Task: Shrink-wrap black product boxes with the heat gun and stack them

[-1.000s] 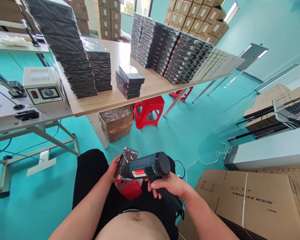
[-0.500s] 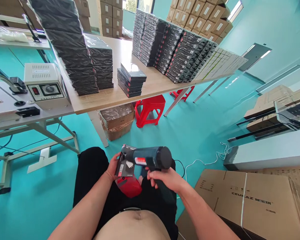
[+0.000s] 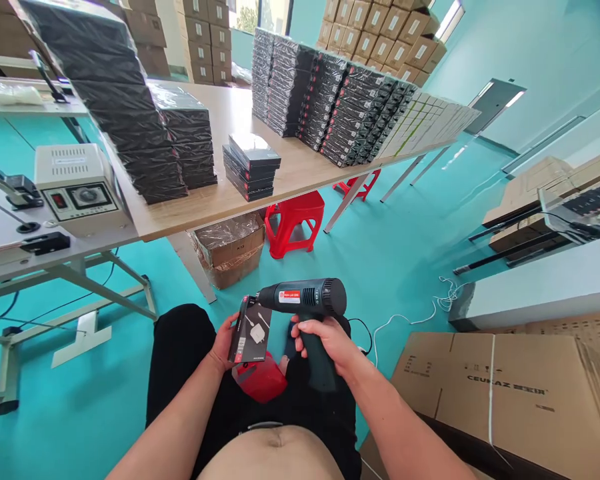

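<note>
In my right hand (image 3: 327,340) is a dark heat gun (image 3: 305,297) with a red and white label, its handle wrapped by my fingers. The nozzle points left, at the upper part of a small black box (image 3: 251,331) printed with a white charger and cable. My left hand (image 3: 224,341) grips that box by its left side, with some fingers hidden behind it. Whether nozzle and box touch, I cannot tell. Below the box, between my legs, is the red seat of a stool (image 3: 260,381).
Ahead stands a wooden table (image 3: 180,213) with a short stack of black boxes (image 3: 251,167) and tall wrapped stacks (image 3: 105,100). Beneath it are an open carton (image 3: 235,250) and a red stool (image 3: 296,223). A control unit (image 3: 77,190) sits left; flat cartons (image 3: 480,387) lie right.
The heat gun has shifted up slightly, its nozzle moving from over the box's middle to its upper part. More of the printed charger now shows. The view has tilted a little.
</note>
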`<state>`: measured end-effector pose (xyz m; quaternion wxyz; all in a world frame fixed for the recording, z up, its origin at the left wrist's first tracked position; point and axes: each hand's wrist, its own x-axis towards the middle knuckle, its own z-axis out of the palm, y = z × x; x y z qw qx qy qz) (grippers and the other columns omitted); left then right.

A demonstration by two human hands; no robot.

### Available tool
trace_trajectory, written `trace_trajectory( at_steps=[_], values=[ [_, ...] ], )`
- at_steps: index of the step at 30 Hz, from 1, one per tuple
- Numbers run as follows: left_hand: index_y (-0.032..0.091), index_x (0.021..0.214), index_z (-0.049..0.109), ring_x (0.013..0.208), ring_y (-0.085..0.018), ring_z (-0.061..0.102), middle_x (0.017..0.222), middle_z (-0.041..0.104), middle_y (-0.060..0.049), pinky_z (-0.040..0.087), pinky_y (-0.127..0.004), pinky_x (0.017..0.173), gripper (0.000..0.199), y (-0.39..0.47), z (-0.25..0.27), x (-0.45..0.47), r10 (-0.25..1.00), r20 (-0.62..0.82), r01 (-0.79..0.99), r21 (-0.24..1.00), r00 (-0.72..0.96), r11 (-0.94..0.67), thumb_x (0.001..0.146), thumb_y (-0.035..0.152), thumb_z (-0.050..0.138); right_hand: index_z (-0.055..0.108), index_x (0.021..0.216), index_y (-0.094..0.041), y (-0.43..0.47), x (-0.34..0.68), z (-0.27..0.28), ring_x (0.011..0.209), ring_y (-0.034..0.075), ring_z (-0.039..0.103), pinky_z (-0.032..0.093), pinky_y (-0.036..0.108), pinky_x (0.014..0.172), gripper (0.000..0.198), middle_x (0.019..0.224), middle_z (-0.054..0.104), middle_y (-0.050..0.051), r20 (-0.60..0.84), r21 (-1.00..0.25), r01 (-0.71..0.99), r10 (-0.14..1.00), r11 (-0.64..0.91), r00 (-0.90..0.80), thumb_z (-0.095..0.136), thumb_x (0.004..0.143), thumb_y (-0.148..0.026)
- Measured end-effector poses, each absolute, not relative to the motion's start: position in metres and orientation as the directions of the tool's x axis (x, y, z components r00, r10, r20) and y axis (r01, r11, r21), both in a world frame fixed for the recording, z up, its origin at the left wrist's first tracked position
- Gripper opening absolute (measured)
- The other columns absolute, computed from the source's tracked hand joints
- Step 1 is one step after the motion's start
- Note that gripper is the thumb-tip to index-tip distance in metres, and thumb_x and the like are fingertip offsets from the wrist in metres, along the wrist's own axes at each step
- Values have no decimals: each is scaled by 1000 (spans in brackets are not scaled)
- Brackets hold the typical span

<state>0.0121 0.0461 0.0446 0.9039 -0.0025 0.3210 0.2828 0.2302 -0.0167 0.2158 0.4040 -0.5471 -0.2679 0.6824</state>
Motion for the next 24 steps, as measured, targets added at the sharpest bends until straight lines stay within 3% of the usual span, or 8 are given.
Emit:
trace_trajectory(
  at_steps=[4, 11, 17, 21, 24],
  values=[
    [10, 96, 66, 80, -32, 69, 82, 72, -15, 54, -44, 74, 42, 48, 44, 12, 515, -609, -516, 193, 604, 834, 79, 47, 56, 64, 96, -12, -15, 232, 215, 58, 15, 62, 50, 25, 48, 28, 78, 68, 7, -514, -808, -256, 847, -531, -135, 65, 72, -27],
    [8, 94, 66, 79, -32, 69, 81, 72, -15, 54, -44, 75, 43, 47, 47, 11, 535, -593, -539, 192, 602, 820, 79, 47, 56, 64, 94, -12, -6, 271, 205, 60, 14, 62, 50, 23, 49, 25, 78, 68, 8, -578, -796, -227, 816, -561, 11, 63, 73, -25],
    [10, 91, 67, 85, -33, 68, 82, 72, -14, 53, -45, 77, 40, 49, 44, 12, 546, -582, -555, 187, 602, 810, 79, 46, 56, 63, 98, -12, -21, 287, 202, 61, 15, 63, 49, 24, 49, 27, 80, 68, 8, -581, -792, -132, 802, -597, -139, 60, 74, -24],
    [10, 93, 67, 88, -33, 68, 84, 72, -14, 53, -45, 77, 40, 49, 43, 12, 557, -586, -568, 190, 589, 801, 79, 47, 57, 64, 97, -10, -41, 292, 202, 56, 16, 63, 47, 24, 46, 29, 74, 68, 8, -656, -721, 29, 668, -692, -351, 62, 71, -23],
    [10, 94, 67, 88, -33, 68, 84, 72, -13, 53, -44, 78, 39, 49, 40, 11, 584, -576, -593, 202, 572, 779, 79, 45, 58, 65, 97, -10, -49, 289, 203, 56, 15, 62, 47, 24, 47, 30, 74, 68, 7, -669, -710, 67, 641, -701, -376, 64, 70, -23]
  ],
)
